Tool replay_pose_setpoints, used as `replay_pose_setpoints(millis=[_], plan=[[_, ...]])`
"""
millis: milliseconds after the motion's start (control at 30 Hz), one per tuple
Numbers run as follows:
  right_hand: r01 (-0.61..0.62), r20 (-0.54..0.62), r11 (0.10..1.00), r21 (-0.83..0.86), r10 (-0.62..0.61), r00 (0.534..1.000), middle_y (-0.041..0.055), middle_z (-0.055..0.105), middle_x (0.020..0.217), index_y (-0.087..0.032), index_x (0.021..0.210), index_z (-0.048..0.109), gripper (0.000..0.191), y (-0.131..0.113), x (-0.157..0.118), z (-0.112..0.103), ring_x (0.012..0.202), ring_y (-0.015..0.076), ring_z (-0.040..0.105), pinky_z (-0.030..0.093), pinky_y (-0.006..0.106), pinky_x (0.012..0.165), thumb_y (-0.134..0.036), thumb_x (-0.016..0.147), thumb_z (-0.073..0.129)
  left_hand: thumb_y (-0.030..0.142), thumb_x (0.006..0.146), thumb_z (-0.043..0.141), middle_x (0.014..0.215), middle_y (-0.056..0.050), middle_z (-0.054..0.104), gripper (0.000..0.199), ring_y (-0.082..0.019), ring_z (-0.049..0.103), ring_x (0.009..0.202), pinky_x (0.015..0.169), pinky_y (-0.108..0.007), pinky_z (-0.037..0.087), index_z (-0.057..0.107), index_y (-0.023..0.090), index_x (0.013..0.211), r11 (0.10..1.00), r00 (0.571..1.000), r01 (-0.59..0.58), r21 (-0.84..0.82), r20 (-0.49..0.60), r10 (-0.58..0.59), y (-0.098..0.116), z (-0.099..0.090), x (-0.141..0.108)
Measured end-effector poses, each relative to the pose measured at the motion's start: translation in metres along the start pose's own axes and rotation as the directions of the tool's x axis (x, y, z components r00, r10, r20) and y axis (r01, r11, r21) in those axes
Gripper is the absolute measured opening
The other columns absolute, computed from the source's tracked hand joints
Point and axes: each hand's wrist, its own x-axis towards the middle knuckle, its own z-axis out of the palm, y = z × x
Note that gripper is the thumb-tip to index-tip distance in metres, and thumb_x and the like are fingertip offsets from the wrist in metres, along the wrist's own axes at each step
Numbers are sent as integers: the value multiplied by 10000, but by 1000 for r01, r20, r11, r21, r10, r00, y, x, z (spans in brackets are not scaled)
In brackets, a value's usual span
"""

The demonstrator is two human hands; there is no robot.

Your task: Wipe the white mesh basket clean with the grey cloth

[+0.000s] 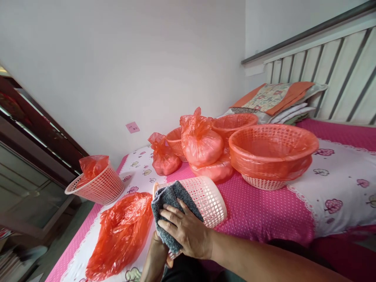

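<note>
A pale pink plastic basket (210,196) with a lattice wall lies tipped on its side at the bed's near edge. My right hand (186,231) presses a dark grey cloth (176,196) flat against its wall, the fingers spread over the cloth. At the basket's near rim, below the cloth, my left hand (157,250) grips it; those fingers are largely hidden. A loose, flattened red plastic bag (122,235) lies on the bed just left of the basket.
Behind stand tied red bags (202,149), a smaller tied bag (165,158) and several lined baskets, one large (273,156) at the right. Another basket (101,188) holds a red bag at the left edge. Pillows (273,98) lie by the slatted headboard (337,70).
</note>
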Motion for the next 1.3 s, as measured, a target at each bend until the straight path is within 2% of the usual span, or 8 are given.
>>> replay_pose_setpoints(millis=[267,400,667,767,933,1033,1133,1300], plan=[[-119,-7,993,-11,119,993,133,399,1684,-190,1624,331,714,23,6,-9,1580,291,284,113,594,1313,-340,973,584,381,593,977,817,-79,847,388,-259,769,777,805,-377,610,855,182,904,992,952,99,-78,299,-72,-14,0,-2],[-246,-32,966,-76,244,969,169,444,1650,-153,1578,404,722,34,5,-16,1548,323,351,237,614,1278,-280,907,640,415,558,996,750,-81,846,387,-228,764,726,707,-305,599,862,169,826,995,976,89,-41,203,-79,-17,-1,-1],[-573,-163,776,-264,550,819,220,586,1506,-135,1462,540,584,92,-32,-31,1419,396,524,454,599,1142,-136,880,586,488,518,993,764,-115,850,461,-281,783,743,718,-353,620,845,144,788,999,984,36,38,171,-42,-27,-4,-2],[-580,-224,794,-183,541,811,206,618,1445,-164,1404,579,526,107,-49,-40,1387,372,543,467,561,1152,-299,903,664,503,630,940,781,-90,846,405,-259,770,751,706,-324,606,840,156,814,992,975,-42,120,220,15,-32,-11,-7],[-604,-202,786,-130,576,792,243,508,1551,-121,1481,521,701,107,-57,-43,1476,413,427,409,602,1205,-455,892,701,489,762,863,903,-101,867,355,-270,786,856,826,-344,621,848,167,910,985,956,-78,151,290,31,-43,-18,-12],[-601,-208,782,-164,569,796,251,519,1536,-97,1482,524,707,104,-53,-41,1460,431,438,393,600,1218,-426,883,703,465,647,943,981,-129,873,507,-325,808,926,877,-405,648,829,161,1037,997,971,-29,73,240,11,-41,-18,-9],[-580,-198,790,-199,547,813,258,559,1487,-70,1459,541,679,101,-51,-42,1418,437,476,418,584,1201,-368,871,701,411,521,1006,1029,-142,872,689,-367,810,982,853,-433,675,786,168,1127,999,997,-30,-23,66,31,-31,-14,-1],[-569,-178,801,-186,542,821,238,587,1464,-105,1412,573,587,104,-56,-50,1387,411,520,429,572,1188,-316,876,684,456,428,1027,842,-139,864,683,-323,816,733,647,-390,676,812,120,983,997,1000,20,-68,-14,-21,-26,-2,8]])
